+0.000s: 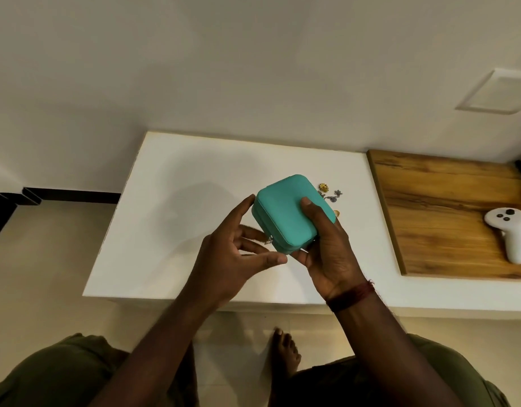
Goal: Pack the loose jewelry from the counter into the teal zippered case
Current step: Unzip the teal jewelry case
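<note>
teal case in right hand, jewelry partly hidden behind it

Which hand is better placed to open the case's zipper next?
Likely left. The left hand holds nothing, and its fingers are spread beside the zipper pull. The right hand grips the case, thumb on top, so it is busy steadying it.

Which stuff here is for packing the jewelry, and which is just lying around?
For the job: teal case, gold flower piece, silver pieces, small gold piece.
Just lying about: white controller, wooden board.
</note>
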